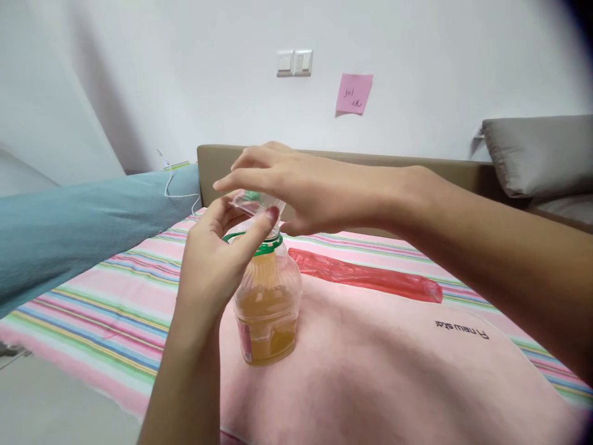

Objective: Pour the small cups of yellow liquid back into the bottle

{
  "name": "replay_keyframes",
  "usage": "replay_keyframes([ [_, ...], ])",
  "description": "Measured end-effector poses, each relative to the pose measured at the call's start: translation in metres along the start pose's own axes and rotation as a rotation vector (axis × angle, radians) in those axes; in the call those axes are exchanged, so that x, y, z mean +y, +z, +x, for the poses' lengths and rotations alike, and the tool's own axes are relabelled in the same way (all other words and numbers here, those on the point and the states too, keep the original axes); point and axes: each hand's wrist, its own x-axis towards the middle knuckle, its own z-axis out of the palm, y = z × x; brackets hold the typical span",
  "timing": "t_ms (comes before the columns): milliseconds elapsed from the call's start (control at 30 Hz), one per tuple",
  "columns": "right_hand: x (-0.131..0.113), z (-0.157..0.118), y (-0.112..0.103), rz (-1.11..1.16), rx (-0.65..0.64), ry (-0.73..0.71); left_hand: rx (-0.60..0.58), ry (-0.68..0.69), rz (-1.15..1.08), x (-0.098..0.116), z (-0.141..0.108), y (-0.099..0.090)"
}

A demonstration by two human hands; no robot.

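A clear plastic bottle (270,309) of amber liquid stands upright on the pink mat, with a green ring handle (267,248) at its neck. Above the neck is a clear plastic piece (252,204) with something green inside; its exact kind is hard to make out. My left hand (215,259) is closed around this piece, its thumb on the near side and fingers behind. Over the top of the piece, my right hand (296,185) reaches in from the right, fingers stretched out and apart, thumb lower beside the neck. The bottle's mouth is hidden by my hands.
Behind the bottle lies a red plastic bag (365,275). The pink mat (393,371) covers part of a striped sheet (106,303). A blue-covered cushion (92,228) with a white cable (169,185) is at left, a headboard (215,167) behind, and a grey pillow (542,154) at right.
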Motion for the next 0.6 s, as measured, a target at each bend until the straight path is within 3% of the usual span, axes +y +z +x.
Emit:
replay_keyframes([
  [100, 0.006, -0.008, -0.017, 0.074, -0.068, -0.013, 0.009, -0.02, -0.019, -0.001, -0.001, 0.0],
  [167, 0.013, -0.014, -0.025, 0.159, -0.047, -0.002, 0.022, -0.022, -0.026, -0.001, -0.001, 0.0],
  [233, 0.019, -0.018, -0.024, 0.273, 0.089, 0.058, 0.011, -0.023, -0.024, -0.001, -0.001, 0.0],
  [333, 0.024, -0.02, -0.005, 0.438, 0.392, 0.289, -0.012, -0.027, -0.024, -0.003, 0.0, -0.002],
  [367, 0.025, -0.02, 0.003, 0.455, 0.409, 0.339, -0.009, -0.026, -0.023, -0.004, 0.0, -0.002],
  [500, 0.024, -0.022, 0.027, 0.444, 0.162, 0.257, 0.014, -0.019, -0.024, -0.008, 0.001, -0.002],
  [600, 0.022, -0.023, 0.032, 0.45, 0.19, 0.254, 0.046, -0.018, -0.079, -0.009, 0.001, -0.002],
])
